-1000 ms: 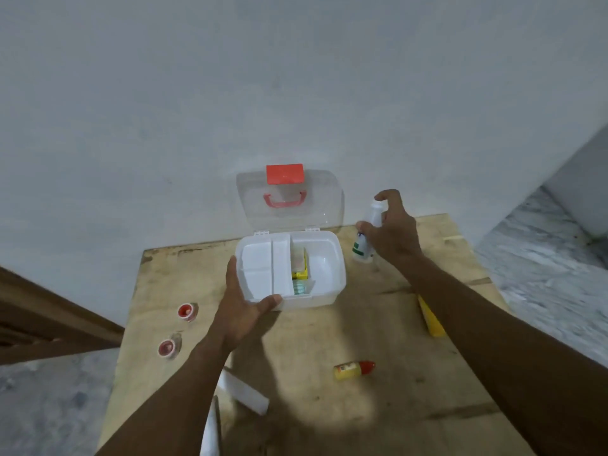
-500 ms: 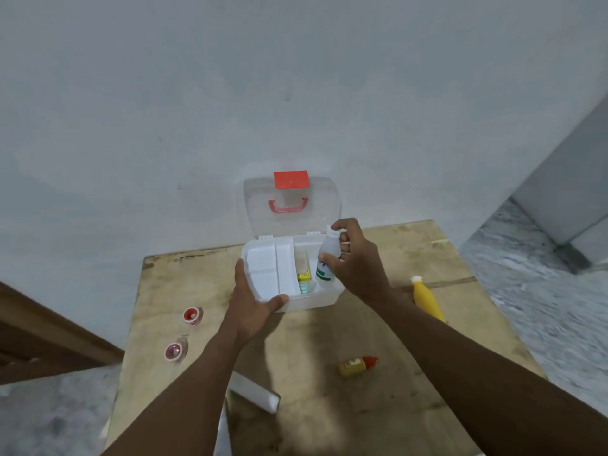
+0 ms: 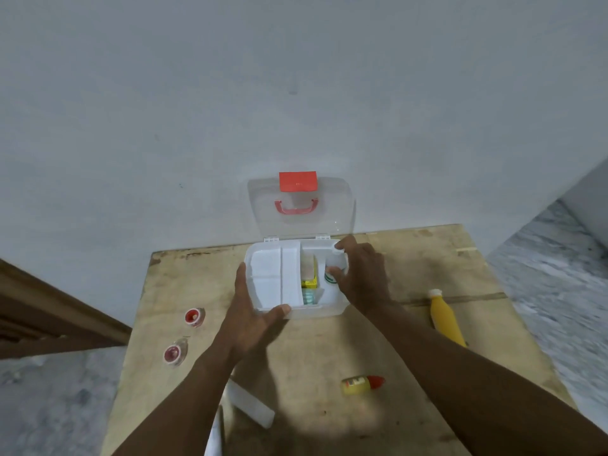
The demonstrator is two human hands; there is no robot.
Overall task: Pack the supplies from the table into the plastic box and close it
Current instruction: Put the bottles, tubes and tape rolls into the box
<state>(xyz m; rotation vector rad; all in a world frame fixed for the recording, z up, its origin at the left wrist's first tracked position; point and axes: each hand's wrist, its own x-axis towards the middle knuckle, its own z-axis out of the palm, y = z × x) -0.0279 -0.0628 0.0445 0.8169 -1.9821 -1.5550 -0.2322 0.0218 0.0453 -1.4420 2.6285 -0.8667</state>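
Observation:
The white plastic box [image 3: 316,312] stands open at the table's far middle, its clear lid [image 3: 332,209] with a red latch and handle leaning on the wall. A white tray insert [image 3: 274,278] fills its left half; a yellow carton [image 3: 310,276] and a pale green pack sit in the middle. My left hand [image 3: 251,319] grips the box's front left corner. My right hand [image 3: 362,278] is inside the right compartment, shut on a small white bottle [image 3: 334,266] with a green label, mostly hidden by my fingers.
On the wooden table [image 3: 411,373] lie a yellow bottle [image 3: 445,319] at right, a small yellow bottle with a red cap [image 3: 362,385] near the front, two red-lidded jars [image 3: 194,316] [image 3: 174,353] at left, and a white flat box [image 3: 251,404] near my left forearm.
My right hand carried the white bottle from right of the box over the rim and down into the right compartment. My left hand stayed on the box corner.

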